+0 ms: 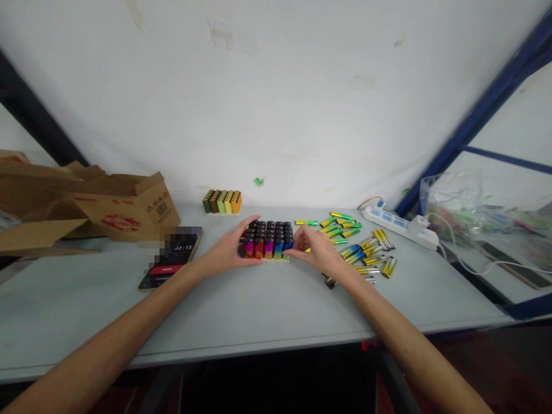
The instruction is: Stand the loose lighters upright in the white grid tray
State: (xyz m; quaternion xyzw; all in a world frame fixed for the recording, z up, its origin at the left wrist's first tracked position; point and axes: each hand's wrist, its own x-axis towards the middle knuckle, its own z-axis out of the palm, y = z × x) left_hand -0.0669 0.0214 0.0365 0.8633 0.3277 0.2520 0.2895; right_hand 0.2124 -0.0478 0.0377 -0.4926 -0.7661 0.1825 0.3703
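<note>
A block of lighters (268, 247) stands upright in rows in the middle of the table, black tops up, with red, pink, orange and blue bodies. A pale tray edge shows beneath it. My left hand (230, 248) grips the block's left side, thumb at the front and fingers round the back. At the right side, my right hand (314, 246) is closed with thumb and fingertips against the end lighters. Loose metallic lighters (351, 253) in green, yellow and blue lie scattered just right of my right hand.
Behind stands a second lighter set (222, 202) near the wall. An open cardboard box (125, 210) and a phone (172, 259) are at left. A white power strip (401, 226) with its cable lies at right, before a clear plastic bag (452, 198). Blue frame posts flank the table (241, 319).
</note>
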